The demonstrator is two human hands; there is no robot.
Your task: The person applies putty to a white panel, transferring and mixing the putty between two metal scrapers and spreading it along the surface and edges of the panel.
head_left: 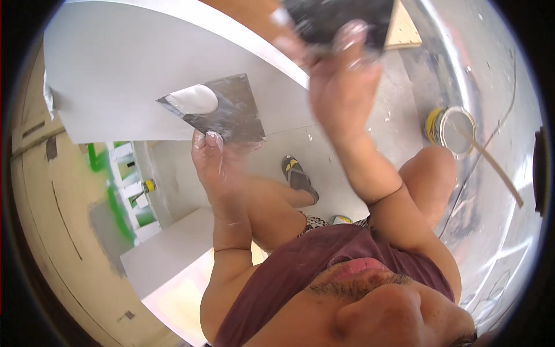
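Observation:
My left hand [217, 165], smeared white, is closed on a flat metal putty knife [243, 107]. A thick white dollop of putty [196, 99] sits on that blade, which is held in front of a large pale panel [104, 75]. Farther up, my right hand [344, 98] is blurred by motion and grips a second dark, flat putty blade [347, 17]. The thumb presses on its face, and white smears show on the fingers. The second blade's upper part is cut off by the frame edge.
To the right stands an open yellow-sided tin [457, 132] with a stick [494, 168] leaning out. A pale box-like piece [173, 243] is at lower left, near green-marked white pieces [124, 168]. A blurred brown shape [243, 13] at the top cannot be made out.

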